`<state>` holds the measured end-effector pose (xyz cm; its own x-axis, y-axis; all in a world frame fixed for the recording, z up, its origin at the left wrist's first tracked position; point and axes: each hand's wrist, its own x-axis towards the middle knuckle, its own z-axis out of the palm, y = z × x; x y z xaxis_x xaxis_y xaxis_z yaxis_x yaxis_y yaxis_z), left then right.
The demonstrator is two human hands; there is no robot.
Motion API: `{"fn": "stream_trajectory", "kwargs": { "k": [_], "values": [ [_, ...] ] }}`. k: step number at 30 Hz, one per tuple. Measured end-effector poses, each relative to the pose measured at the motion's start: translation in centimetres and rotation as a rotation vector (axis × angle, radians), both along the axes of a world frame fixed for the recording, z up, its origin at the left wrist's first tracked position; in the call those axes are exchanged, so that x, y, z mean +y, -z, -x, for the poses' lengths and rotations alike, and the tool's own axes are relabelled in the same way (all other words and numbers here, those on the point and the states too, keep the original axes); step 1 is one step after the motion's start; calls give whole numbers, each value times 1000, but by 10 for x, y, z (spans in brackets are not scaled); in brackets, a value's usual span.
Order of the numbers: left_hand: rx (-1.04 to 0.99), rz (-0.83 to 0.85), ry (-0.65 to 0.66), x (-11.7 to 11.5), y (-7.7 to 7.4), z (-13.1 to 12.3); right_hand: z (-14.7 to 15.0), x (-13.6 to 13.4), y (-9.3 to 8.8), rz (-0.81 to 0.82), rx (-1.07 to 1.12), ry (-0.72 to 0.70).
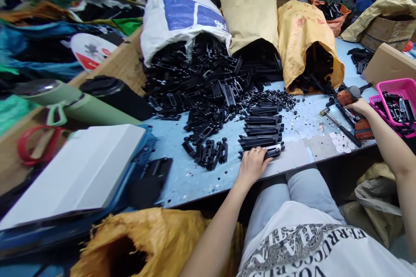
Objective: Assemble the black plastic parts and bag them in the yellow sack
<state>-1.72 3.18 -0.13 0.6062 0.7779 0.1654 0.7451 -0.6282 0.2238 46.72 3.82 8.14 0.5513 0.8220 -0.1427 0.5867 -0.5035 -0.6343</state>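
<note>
My left hand (252, 163) is closed over a long black plastic part (273, 152) at the near end of a stacked row of similar black parts (263, 130). A ring shows on one finger. At the right, my right hand (360, 107) is wrapped round the grip of an orange and black cordless drill (348, 95), whose battery (363, 130) rests at the table edge. A small hammer (341, 128) lies just left of the drill. Left of the row sits a small group of short black pieces (209, 152).
Black parts spill from a white sack (182, 8), a tan sack (248, 8) and a yellow sack (305, 21). Small screws (276, 98) are scattered on the blue table (201, 181). A pink basket (398, 84) stands right; a green bottle (87, 104) and white box (81, 169) are left.
</note>
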Motion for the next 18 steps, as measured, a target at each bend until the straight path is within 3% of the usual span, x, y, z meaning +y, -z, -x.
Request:
{"fn": "stream_trajectory", "kwargs": {
  "k": [5, 8, 13, 15, 18],
  "values": [
    [22, 87, 84, 0, -17, 16, -4, 0, 1, 14, -162, 28],
    [-77, 141, 121, 4, -45, 17, -10, 1, 4, 34, -216, 2],
    [-134, 211, 59, 25, -93, 13, -19, 3, 10, 66, -231, -26],
    [-124, 227, 35, 37, -101, 10, -19, 4, 11, 67, -236, -41],
    [-62, 170, 19, 53, -99, 6, -15, 1, 6, 42, -308, -45]
  ]
}}
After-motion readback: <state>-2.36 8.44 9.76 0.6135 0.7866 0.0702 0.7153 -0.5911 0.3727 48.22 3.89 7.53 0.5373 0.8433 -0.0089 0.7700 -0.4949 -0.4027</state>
